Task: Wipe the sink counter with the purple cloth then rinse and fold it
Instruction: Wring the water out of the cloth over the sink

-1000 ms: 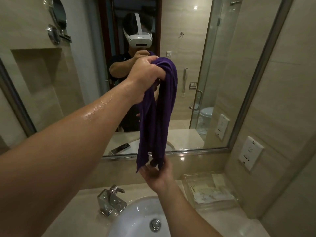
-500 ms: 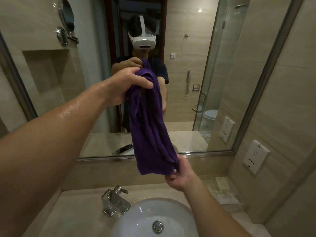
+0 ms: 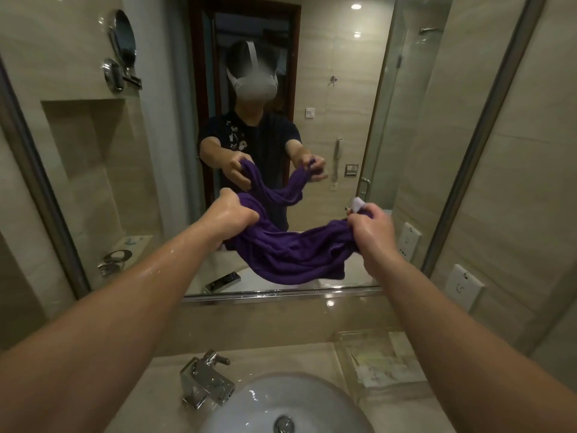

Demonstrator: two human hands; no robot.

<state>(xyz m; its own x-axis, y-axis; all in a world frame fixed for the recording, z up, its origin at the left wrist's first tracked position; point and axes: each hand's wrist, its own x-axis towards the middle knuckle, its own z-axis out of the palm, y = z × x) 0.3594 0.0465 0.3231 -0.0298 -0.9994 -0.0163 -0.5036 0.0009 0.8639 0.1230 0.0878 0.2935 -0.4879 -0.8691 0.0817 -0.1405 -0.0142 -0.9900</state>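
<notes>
- We hold the cloth (image 3: 290,254) up in the air in front of the mirror (image 3: 343,89), above the sink (image 3: 281,398); it hangs bunched in a sagging band between our two hands.
- Our left hand (image 3: 229,215) is fisted around one end of the cloth, fingers curled tight over the bunched fabric.
- Our right hand (image 3: 370,228) pinches the other end, with thumb and fingers closed on the fabric; a small pale tag shows just above it.
- Both hands sit at about the same height, well apart, and our left forearm glistens with water drops.
- Below, the tap (image 3: 204,382) stands on the bench (image 3: 150,398) just left of the sink.
- A clear tray (image 3: 374,354) with papers lies on the bench to the right of the sink.
- A wall socket (image 3: 462,285) sits on the tiles to the right of the mirror.
</notes>
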